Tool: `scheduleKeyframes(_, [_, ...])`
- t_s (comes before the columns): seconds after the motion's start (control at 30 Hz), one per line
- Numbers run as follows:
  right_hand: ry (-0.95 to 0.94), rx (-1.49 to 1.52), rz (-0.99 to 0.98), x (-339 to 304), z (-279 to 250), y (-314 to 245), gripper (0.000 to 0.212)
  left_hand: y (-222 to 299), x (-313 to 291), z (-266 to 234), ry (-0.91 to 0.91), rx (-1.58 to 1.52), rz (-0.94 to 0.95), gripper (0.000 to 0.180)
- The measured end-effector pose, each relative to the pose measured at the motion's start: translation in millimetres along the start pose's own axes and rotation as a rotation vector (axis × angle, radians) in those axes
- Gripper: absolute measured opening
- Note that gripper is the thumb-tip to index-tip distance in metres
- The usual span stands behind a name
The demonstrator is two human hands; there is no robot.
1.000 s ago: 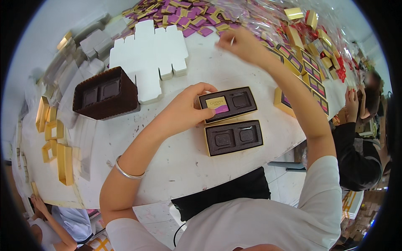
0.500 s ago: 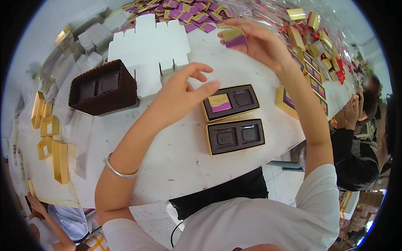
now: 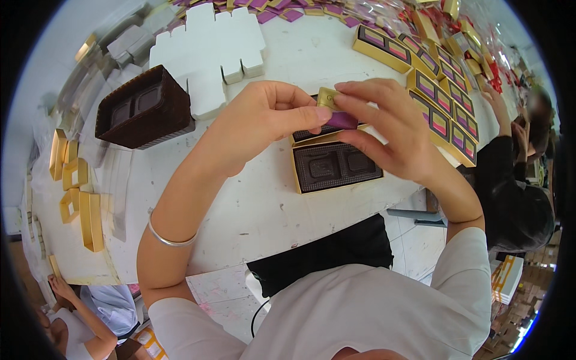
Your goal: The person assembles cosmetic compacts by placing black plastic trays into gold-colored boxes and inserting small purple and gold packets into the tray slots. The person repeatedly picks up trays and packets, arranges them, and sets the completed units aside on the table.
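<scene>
A gold-and-purple wrapped chocolate square (image 3: 341, 120) is held between my two hands, over the farther of two shallow gold boxes. My left hand (image 3: 255, 120) pinches its left edge, thumb on top. From the right, my right hand (image 3: 390, 129) has curled fingers on its upper edge, the thumb lower down. The nearer gold box (image 3: 339, 167) holds a dark brown plastic tray with two unfilled recesses. Most of the farther box (image 3: 309, 134) and its dark tray is hidden under my hands and the square.
Several filled gold boxes (image 3: 432, 90) stand at the right. A stack of dark brown trays (image 3: 144, 114) and flat white card blanks (image 3: 210, 51) lie left. Loose wrapped squares (image 3: 292, 15) cover the far edge. Gold box pieces (image 3: 91, 222) sit far left; co-workers (image 3: 519, 186) are at both sides.
My right hand has brought the wrapped chocolate square from the far right in to the middle. My left hand, holding nothing before, has closed on it. The view has shifted slightly.
</scene>
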State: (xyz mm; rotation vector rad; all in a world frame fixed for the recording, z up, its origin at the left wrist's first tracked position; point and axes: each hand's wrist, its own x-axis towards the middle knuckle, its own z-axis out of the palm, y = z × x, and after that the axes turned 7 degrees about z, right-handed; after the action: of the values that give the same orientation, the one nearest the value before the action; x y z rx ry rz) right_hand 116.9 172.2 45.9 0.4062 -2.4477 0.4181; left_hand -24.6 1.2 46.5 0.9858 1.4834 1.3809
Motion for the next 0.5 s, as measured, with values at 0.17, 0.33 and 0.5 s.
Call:
scheduleKeyframes(0.17, [-0.194, 0.289, 0.082, -14.9, -5.5, -0.3, 0.036, 3.2, -6.4, -11.0, -0.096, 0.549, 0.159, 0.057])
scheduleKeyframes(0.33, [-0.293, 0.366, 0.171, -32.6, 15.3, -11.7, 0.025, -20.0, -16.5, -1.9, -0.278, 0.932, 0.352, 0.106])
scheduleKeyframes(0.5, [-0.475, 0.36, 0.374, -22.0, 14.2, -14.1, 0.015, -18.7, -14.1, 9.8, -0.249, 1.0, 0.311, 0.106])
